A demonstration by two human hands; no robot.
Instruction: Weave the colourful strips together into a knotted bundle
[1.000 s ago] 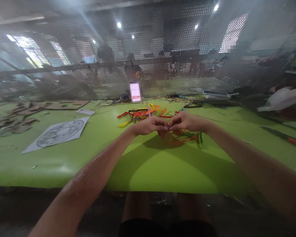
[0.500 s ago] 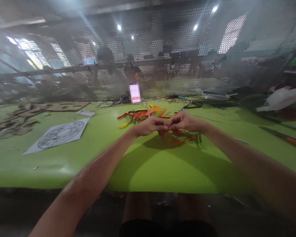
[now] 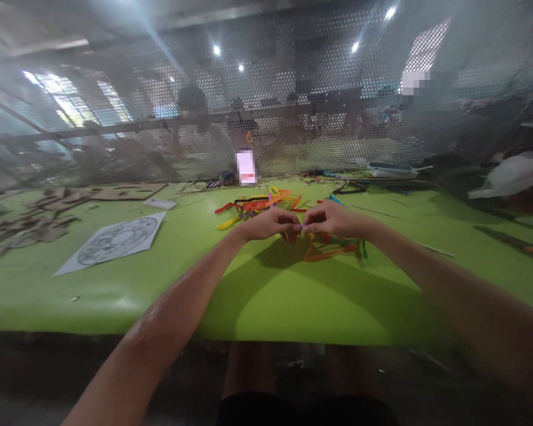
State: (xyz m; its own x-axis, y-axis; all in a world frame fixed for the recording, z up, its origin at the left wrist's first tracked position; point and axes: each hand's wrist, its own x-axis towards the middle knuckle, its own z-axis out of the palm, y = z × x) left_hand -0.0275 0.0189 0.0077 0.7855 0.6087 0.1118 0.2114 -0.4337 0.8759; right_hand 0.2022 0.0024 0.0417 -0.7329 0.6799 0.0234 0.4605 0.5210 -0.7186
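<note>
Purple piece sat pinched between left hand and right hand near loose strips, apparently mid-fiddle, so the next move likely called for steady fingertip control.

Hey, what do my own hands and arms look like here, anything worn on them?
Your left hand and right hand are ungloved. Left arm and right arm show no sleeves, watch or bracelet. Small rings would be hard to make out.

Small purple piece, mostly hidden, pinched mid-scene. Multicoloured strip pile, red/yellow/orange/black, tangled, just far-left of it. Bent orange strip, green strips near right.
</note>
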